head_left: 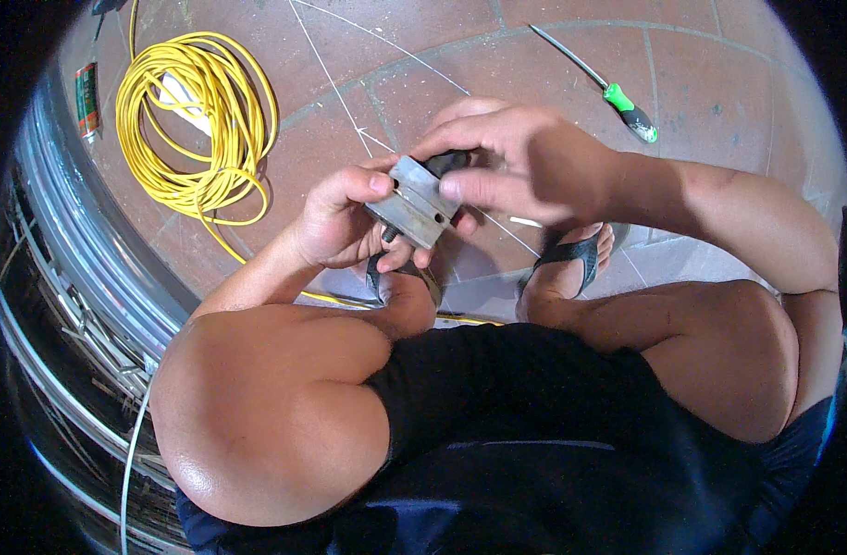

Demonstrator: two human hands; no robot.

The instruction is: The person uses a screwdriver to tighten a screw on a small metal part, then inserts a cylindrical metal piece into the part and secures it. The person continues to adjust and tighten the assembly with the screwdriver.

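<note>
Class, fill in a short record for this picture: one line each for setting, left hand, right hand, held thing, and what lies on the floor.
Setting: person squatting over a red tiled floor
Left hand: grips the grey block from its left side
Right hand: fingers on the block's top and right edge
Held thing: grey block with holes, a black part behind it
On floor: yellow cable coiled at left, green-handled screwdriver at upper right
</note>
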